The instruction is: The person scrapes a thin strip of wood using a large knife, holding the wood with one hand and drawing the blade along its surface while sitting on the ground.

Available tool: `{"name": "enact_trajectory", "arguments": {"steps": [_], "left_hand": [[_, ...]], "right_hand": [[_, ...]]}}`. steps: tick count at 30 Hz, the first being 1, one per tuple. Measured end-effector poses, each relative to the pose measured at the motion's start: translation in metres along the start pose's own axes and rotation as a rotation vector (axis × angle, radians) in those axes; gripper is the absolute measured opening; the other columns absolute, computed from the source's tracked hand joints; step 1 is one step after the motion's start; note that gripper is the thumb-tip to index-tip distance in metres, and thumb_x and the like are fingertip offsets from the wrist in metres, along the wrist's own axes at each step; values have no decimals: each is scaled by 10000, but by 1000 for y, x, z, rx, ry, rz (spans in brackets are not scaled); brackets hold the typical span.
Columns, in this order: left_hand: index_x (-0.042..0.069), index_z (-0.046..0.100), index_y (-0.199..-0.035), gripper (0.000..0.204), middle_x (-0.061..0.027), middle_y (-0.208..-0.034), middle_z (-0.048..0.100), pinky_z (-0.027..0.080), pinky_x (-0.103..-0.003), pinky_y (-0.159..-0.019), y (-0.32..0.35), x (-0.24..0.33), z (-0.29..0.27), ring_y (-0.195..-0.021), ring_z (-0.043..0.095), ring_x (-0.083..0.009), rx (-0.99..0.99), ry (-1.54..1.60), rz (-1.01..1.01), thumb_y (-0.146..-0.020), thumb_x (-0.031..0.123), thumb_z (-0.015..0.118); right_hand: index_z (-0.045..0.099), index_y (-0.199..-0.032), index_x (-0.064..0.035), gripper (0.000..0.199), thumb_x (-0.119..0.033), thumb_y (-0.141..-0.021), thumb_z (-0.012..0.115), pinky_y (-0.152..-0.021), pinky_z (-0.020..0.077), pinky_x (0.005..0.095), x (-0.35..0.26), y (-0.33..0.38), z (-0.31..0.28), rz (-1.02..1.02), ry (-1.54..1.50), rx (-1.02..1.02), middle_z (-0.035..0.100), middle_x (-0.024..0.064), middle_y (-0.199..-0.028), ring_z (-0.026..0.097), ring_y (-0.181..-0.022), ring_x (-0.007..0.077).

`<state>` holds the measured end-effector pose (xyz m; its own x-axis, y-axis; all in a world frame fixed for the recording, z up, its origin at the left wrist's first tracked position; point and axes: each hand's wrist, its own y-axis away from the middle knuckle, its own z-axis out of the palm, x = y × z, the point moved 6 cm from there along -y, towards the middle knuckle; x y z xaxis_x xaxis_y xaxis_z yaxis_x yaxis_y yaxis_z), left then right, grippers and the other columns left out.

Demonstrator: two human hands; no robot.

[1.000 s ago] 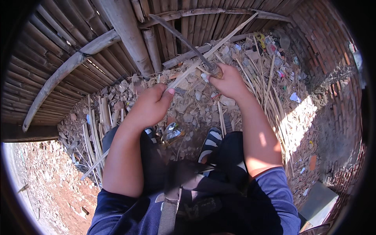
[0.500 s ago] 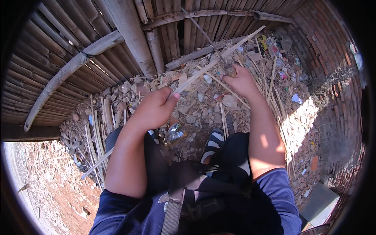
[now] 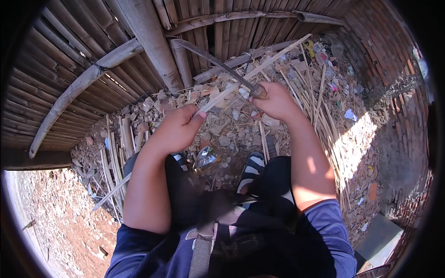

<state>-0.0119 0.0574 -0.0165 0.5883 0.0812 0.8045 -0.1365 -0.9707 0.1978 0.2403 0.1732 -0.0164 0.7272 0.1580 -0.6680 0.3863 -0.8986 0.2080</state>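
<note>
A long pale bamboo strip (image 3: 273,59) slants from beside my left thigh up to the far right. My left hand (image 3: 174,129) is closed around its middle, thumb on top. In my right hand (image 3: 278,103) is the wooden handle of a sickle, fingers wrapped round it. The sickle's dark blade (image 3: 213,61) reaches to the far left, its hooked tip in front of the bamboo wall. Near the handle the blade crosses over the strip; whether it touches the strip I cannot tell.
More split bamboo strips (image 3: 328,139) lie to my right, and others (image 3: 111,160) by my left knee. Ahead stands a slatted bamboo wall (image 3: 88,97) with a thick post (image 3: 150,44). A brick wall (image 3: 394,60) borders the right. Rubble and litter (image 3: 222,132) cover the ground.
My right hand has moved a little left and nearer. The sickle blade has swung leftward and now lies across the strip. My left hand and the strip have shifted slightly left.
</note>
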Motion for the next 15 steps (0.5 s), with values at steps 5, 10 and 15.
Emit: {"name": "enact_trajectory", "arguments": {"steps": [5, 10, 15], "left_hand": [[-14, 639, -955, 337, -127, -803, 599, 472, -399, -739, 1, -4, 1, -772, 588, -232, 71, 1, -15, -1069, 300, 587], [-15, 643, -973, 325, -138, -801, 611, 478, -411, -739, 2, 7, -2, -769, 594, -254, 67, 36, -1, -1061, 295, 600], [-14, 628, -958, 317, -156, -803, 613, 477, -423, -737, -2, 6, -1, -759, 593, -278, 69, -45, 42, -1058, 286, 598]], "right_hand": [[730, -1143, -80, 398, -266, -791, 737, -873, 557, 495, -36, 4, 17, -166, 296, -59, 732, 225, -983, 700, -957, 421], [723, -1156, -50, 421, -277, -804, 766, -854, 561, 461, 17, -14, -3, -72, 79, 18, 737, 219, -959, 712, -919, 402], [695, -1190, 21, 502, -310, -822, 781, -860, 557, 452, 32, -15, -11, 26, -1, 158, 743, 243, -1005, 720, -948, 391]]}}
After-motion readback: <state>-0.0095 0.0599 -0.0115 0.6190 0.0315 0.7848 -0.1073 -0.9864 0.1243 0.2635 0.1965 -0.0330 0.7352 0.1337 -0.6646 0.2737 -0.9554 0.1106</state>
